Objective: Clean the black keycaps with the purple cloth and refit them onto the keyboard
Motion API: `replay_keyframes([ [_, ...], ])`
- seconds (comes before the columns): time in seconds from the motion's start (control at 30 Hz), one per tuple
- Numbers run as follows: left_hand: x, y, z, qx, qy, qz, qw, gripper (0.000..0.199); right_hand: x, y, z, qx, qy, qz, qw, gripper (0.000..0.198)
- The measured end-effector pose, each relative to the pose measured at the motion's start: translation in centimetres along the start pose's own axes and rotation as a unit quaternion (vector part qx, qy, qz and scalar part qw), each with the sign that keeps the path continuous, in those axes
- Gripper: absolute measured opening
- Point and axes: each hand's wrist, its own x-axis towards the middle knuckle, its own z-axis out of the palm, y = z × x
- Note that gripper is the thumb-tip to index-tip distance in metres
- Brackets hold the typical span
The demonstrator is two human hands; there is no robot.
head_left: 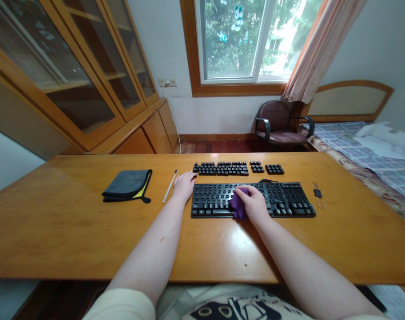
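A black keyboard (216, 200) lies on the desk with most keycaps off; several remain along its lower rows and at the right. My right hand (256, 205) is closed on a crumpled purple cloth (238, 204), pressed to the middle of the keyboard. Beside the upper left corner rests my left hand (184, 184), fingers stretched forward, tips at a small black keycap (195, 175). Whether it grips that keycap is unclear. Loose keycaps (232, 168) stand in rows behind the keyboard, with smaller groups (275, 169) to the right.
A folded grey cloth with yellow lining (127, 183) and a slim brush-like stick (169, 186) lie on the wooden desk (72, 231) at left. A wire keycap puller (318, 194) lies right of the keyboard. Beyond the desk are an armchair (277, 120) and a bed (345, 138).
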Motion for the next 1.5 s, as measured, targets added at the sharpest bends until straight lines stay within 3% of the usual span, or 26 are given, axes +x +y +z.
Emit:
replay_keyframes([
  [0.23, -0.2, -0.1, -0.9, -0.071, 0.014, -0.012, 0.997, 0.019, -0.2, -0.2, 0.0, 0.004, -0.011, 0.004, 1.000, 0.028],
  [0.4, -1.9, 2.4, -2.8, -0.191, 0.074, 0.019, 0.979, 0.019, -0.5, -0.7, -0.1, 0.013, -0.041, -0.035, 0.998, 0.024],
  [0.5, -3.6, 5.2, -3.7, -0.261, 0.049, 0.049, 0.963, 0.017, -0.5, -0.9, -0.2, 0.006, -0.040, -0.054, 0.998, 0.025],
  [0.6, -5.1, 7.6, -4.0, -0.308, 0.021, 0.112, 0.945, 0.014, -0.3, -0.8, -0.3, -0.001, -0.030, -0.027, 0.999, 0.028],
  [0.77, -6.6, 9.4, -3.4, -0.367, -0.031, 0.173, 0.913, 0.013, -0.2, -0.4, -0.1, 0.086, -0.028, 0.005, 0.996, 0.032],
  [0.9, -6.8, 9.5, -2.4, -0.400, -0.048, 0.145, 0.904, 0.014, -0.6, -0.3, 0.1, 0.217, -0.111, 0.038, 0.969, 0.039],
  [0.97, -6.8, 9.4, -1.9, -0.416, -0.049, 0.116, 0.901, 0.015, -0.7, -0.5, 0.0, 0.235, -0.124, 0.049, 0.963, 0.039],
  [1.17, -6.8, 9.2, -1.5, -0.461, -0.054, 0.086, 0.882, 0.017, -0.4, -0.5, -0.1, 0.194, -0.108, 0.031, 0.974, 0.016],
  [1.33, -6.7, 9.5, -1.6, -0.526, -0.062, 0.060, 0.846, 0.018, -0.3, -0.1, 0.1, 0.200, -0.179, 0.042, 0.962, 0.035],
  [1.5, -6.6, 9.8, -1.8, -0.550, -0.074, 0.057, 0.830, 0.018, -0.3, -0.2, -0.3, 0.119, -0.226, -0.035, 0.966, 0.034],
])
